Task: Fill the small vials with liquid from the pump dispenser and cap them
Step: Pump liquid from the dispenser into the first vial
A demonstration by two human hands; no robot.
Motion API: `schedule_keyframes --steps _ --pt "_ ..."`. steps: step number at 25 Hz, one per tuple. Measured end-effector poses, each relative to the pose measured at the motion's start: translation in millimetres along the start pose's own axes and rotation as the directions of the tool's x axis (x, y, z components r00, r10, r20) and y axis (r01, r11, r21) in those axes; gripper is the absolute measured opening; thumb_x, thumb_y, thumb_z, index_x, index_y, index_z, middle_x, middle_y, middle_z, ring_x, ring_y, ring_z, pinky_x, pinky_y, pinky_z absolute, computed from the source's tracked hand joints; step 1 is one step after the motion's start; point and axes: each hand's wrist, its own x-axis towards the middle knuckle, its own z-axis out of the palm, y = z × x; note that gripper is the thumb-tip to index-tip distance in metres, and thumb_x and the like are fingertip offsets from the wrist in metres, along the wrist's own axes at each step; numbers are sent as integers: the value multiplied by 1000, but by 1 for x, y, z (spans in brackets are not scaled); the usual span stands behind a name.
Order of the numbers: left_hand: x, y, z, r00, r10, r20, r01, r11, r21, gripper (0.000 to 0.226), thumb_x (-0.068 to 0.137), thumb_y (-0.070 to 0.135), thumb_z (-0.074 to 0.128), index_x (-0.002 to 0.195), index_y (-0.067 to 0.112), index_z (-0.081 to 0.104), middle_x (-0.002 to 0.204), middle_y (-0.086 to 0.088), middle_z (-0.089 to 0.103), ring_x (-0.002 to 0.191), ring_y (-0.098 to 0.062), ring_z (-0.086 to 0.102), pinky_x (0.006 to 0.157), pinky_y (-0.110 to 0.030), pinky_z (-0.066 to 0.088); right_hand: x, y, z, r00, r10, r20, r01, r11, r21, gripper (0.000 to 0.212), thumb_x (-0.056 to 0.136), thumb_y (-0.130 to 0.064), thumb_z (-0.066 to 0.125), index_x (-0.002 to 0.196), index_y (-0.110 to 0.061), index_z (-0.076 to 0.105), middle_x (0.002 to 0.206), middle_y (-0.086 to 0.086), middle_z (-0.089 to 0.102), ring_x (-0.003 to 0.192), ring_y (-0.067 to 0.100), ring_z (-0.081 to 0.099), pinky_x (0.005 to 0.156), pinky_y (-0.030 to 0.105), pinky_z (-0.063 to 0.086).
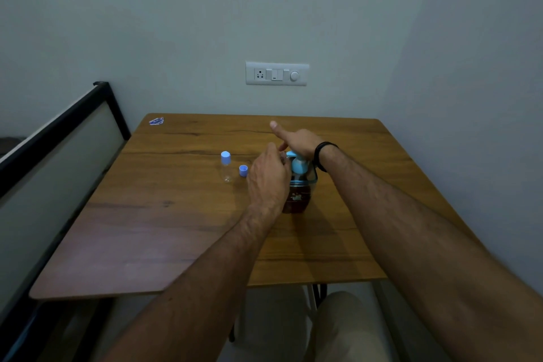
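One capped vial (226, 167), one loose cap (243, 170), one pump dispenser (299, 182)

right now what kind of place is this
Probably a room in a home, not a lab: a small wooden table pushed into a corner, a wall switch and socket plate, and a black-framed piece of furniture beside it.

Both your forearms are bare, with no sleeves showing anywhere up to the lower edge of the frame, and both carry visible hair. Your right wrist wears a thin black band (318, 156), just right of centre. Your left hand (269, 178) and right hand (296, 141) are ungloved, with no rings showing.
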Motion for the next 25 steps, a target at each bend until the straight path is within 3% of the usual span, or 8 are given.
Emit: schedule_keyframes --steps 3,8,13,18,22,25 --pt "1 1 0 1000 6 -8 -6 1000 3 13 104 27 52 95 21 44 86 7 54 78 -10 53 68 -23 39 -4 -1 -3 998 36 59 -39 998 47 94 84 -89 32 125 -14 70 113 1 50 102 22 51 85 39 38" --pt "1 0 1 1000 -5 0 5 1000 20 11 105 26 52 98 19 46 85 7 52 78 -12 52 64 -23 39 10 3 7 996 -40 -84 38 999 -26 63 99 -65 45 105 -12 77 120 7 70 76 11 57 70 32 43" --pt "1 1 -2 1000 -10 15 10 1000 -3 13 103 26 55 97 21 44 87 7 53 81 -11 53 69 -25 41 -3 -2 -4 995 48 85 -53 997 54 94 82 -91 35 128 -16 68 114 1 54 103 23 54 84 40 41" --pt "0 1 -1 1000 0 14 0 1000 18 11 103 25 55 100 17 47 88 5 53 80 -12 51 69 -25 37 6 4 6 996 -24 -88 24 1000 -4 66 96 -70 45 103 -14 78 120 4 69 78 12 58 76 34 43" --pt "0 2 -2 1000 -10 0 10 1000 0 14 103 26 54 95 19 45 85 5 54 80 -13 54 66 -26 39 -6 -2 -3 998 44 52 -48 997 67 91 85 -87 36 125 -13 69 113 2 52 101 23 53 83 40 40" --pt "0 2 -2 1000 -13 16 13 1000 12 13 104 27 53 97 19 45 88 5 53 81 -11 51 68 -25 36 -1 2 3 1000 4 -24 -3 998 56 81 91 -80 39 114 -12 74 112 2 62 92 19 57 82 36 42"
